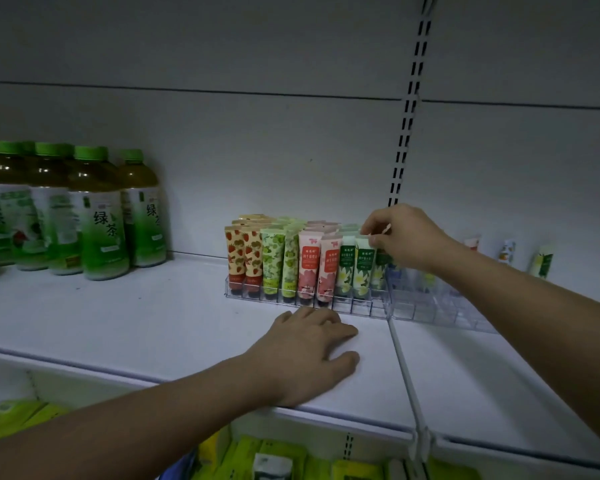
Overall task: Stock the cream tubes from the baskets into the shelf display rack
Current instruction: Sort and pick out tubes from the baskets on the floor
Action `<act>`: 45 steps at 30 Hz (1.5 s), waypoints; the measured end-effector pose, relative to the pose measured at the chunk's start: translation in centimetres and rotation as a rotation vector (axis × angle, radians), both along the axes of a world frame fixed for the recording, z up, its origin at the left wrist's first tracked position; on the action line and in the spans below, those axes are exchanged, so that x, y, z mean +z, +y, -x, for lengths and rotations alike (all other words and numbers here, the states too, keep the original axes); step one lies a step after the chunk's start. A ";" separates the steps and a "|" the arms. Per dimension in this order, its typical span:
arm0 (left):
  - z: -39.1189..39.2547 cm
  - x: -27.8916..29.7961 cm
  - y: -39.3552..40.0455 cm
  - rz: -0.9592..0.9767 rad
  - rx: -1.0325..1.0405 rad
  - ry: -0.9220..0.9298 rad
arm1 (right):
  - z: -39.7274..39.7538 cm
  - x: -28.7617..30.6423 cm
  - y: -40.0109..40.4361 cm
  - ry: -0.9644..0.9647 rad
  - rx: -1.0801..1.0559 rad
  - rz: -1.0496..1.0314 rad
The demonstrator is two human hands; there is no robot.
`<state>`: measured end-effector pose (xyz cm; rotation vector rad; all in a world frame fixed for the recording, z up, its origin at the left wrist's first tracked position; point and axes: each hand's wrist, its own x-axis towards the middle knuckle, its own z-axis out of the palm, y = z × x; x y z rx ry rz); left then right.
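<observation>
Two hands in view. R hand (pixel 404 237): fingers (pixel 373 227) curled, pinching the crimped top edge of a green cream tube (pixel 381 259) that stands cap-down at the rack's R end; the hand hides most of the tube. Tube just L of fingers (pixel 363 268) is the same green print. Further L: pink pair (pixel 317 268), lime pair (pixel 279 265), strawberry pair (pixel 241 259), more rows behind, all upright in the clear display rack (pixel 361 308). L hand (pixel 312 351): fingers flat, spread, holding nothing, palm pressed on shelf (pixel 136 317) just in front of rack. A 2nd clear rack (pixel 440 311) under R forearm looks mostly unfilled; loose tubes (pixel 506 251) beyond. Baskets not in view.

Handling (est.): tubes light, soft-walled, glossy; squeeze dents the body. Grip at stiff crimp, or low near cap. Cap-down stance = tippy; neighbours may topple if nudged. Lower straight into cell.

Tea bottles (pixel 97 216) far L of both hands.
</observation>
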<state>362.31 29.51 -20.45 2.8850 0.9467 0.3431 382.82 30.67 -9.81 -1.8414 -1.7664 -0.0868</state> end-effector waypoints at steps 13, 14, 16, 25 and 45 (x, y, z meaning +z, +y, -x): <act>2.5 -0.6 -5.3 -0.164 0.363 -0.203 | 7.0 -1.2 -9.3 -0.068 0.090 0.108; 3.5 -1.0 -6.3 -0.201 0.358 -0.214 | 7.8 -1.6 -10.3 -0.060 0.114 0.128; 6.0 -2.0 -8.9 -0.326 0.346 -0.244 | 9.4 -2.5 -12.4 -0.048 0.172 0.157; 15.7 -9.8 -14.2 0.079 0.578 -0.117 | 16.3 -10.5 -19.8 0.090 0.297 0.316; 16.6 -41.3 -18.1 1.003 0.842 0.113 | 22.8 -49.6 -20.0 0.289 0.160 1.194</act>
